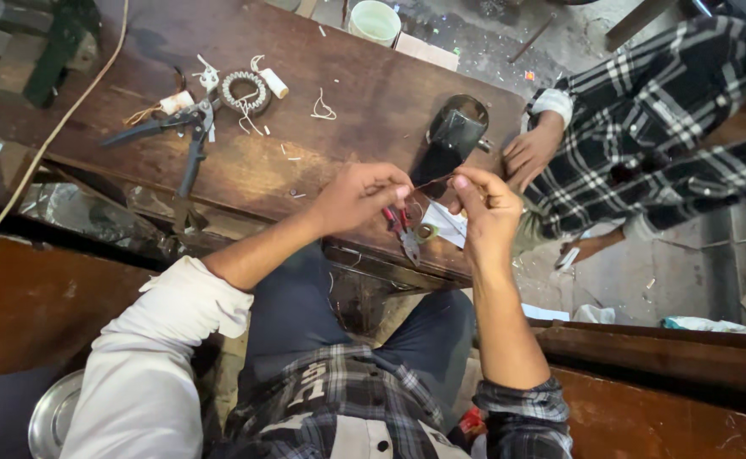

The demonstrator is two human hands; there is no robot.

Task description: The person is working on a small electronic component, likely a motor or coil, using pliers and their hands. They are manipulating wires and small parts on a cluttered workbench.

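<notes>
Copper-coloured thin wire [432, 181], held taut over the near edge of the wooden bench [347, 102]: left hand [358, 197] pinches one end and also carries small red-handled cutters [403, 231]; right hand [485, 204] pinches the other end between thumb and forefinger. Step in hand appears to be straightening or stripping the wire. Further along the bench: large pliers [182, 136], wound coil ring [245, 92], black motor part [454, 132]. Another person's hand [530, 151] rests at the far right edge.
</notes>
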